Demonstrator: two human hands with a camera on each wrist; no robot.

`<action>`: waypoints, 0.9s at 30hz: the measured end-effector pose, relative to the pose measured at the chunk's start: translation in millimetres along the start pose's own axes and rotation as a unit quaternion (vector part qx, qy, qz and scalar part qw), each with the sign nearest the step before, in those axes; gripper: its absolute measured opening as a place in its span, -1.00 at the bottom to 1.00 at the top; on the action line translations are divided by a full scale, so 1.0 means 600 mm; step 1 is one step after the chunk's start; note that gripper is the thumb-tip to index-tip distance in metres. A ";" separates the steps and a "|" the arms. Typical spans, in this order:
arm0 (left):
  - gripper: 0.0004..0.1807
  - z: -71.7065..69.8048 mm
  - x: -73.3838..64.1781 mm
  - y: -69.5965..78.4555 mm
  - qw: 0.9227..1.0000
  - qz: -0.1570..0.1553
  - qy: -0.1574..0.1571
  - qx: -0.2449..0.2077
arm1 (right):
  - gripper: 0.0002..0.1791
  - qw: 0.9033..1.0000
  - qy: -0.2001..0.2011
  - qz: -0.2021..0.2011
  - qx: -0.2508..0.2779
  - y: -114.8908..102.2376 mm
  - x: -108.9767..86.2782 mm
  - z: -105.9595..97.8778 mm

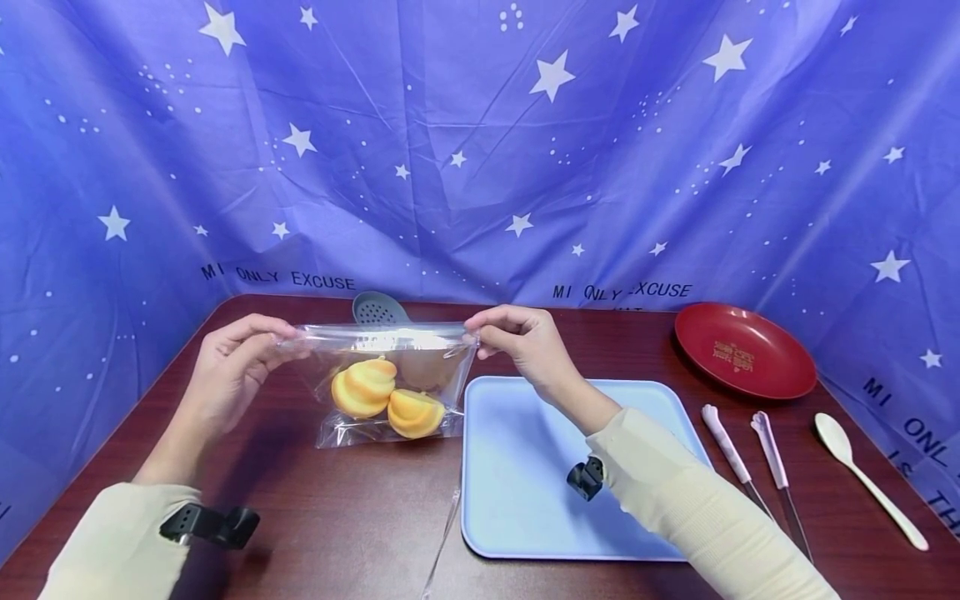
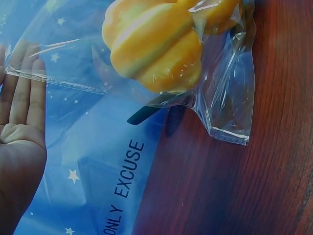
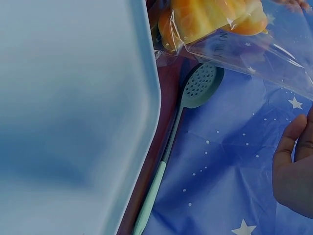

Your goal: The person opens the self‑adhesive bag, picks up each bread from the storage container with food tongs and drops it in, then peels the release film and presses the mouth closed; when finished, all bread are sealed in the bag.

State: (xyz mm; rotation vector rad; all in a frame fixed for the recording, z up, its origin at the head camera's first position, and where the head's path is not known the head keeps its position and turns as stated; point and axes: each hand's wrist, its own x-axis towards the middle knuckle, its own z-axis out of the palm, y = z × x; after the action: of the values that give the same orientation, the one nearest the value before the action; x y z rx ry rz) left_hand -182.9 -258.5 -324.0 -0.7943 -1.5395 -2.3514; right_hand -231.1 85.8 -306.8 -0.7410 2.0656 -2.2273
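Observation:
A clear plastic bag point(image 1: 408, 339) hangs between my two hands, its upper edge drawn out straight. My left hand point(image 1: 238, 362) pinches the left corner of that edge, and my right hand point(image 1: 521, 340) pinches the right corner. Inside the bag, low down, lie two yellow-orange bread-like pieces: a ridged bun point(image 1: 363, 388) on the left and a smaller rounded one point(image 1: 415, 414) beside it. In the left wrist view the ridged bun point(image 2: 154, 46) shows close through the film. The bag's lower edge is close over the table, left of a light blue tray point(image 1: 570, 467).
Behind the bag lies a grey slotted spoon point(image 3: 200, 85) with a pale green handle. A red plate point(image 1: 742, 350) stands at the back right. Two pink-handled utensils point(image 1: 770, 450) and a cream spoon point(image 1: 870, 483) lie right of the tray. A starry blue curtain point(image 1: 450, 167) surrounds the table.

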 end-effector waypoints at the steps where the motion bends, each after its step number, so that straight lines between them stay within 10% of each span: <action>1: -0.57 0.000 0.000 0.000 1.000 0.002 -0.002 -0.001 | -0.80 1.000 -0.002 -0.002 0.002 0.000 0.000 0.000; 7: -0.54 0.002 0.000 0.003 1.000 -0.001 0.005 0.007 | -0.84 0.999 -0.015 -0.018 -0.029 -0.002 -0.001 -0.003; 15: -0.63 0.010 0.001 0.006 0.987 -0.048 0.083 0.131 | -0.80 0.997 -0.031 -0.026 -0.059 -0.004 -0.003 -0.009; 27: -0.67 0.009 -0.004 0.004 0.990 -0.024 0.069 0.122 | -0.69 0.997 -0.023 0.009 -0.067 -0.001 -0.007 -0.002</action>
State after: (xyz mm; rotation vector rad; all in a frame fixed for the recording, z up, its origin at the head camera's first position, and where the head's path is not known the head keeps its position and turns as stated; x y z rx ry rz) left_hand -178.3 -255.1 -321.7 -0.5331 -1.7578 -2.1434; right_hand -227.8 88.2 -307.5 -0.7704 2.2080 -2.0577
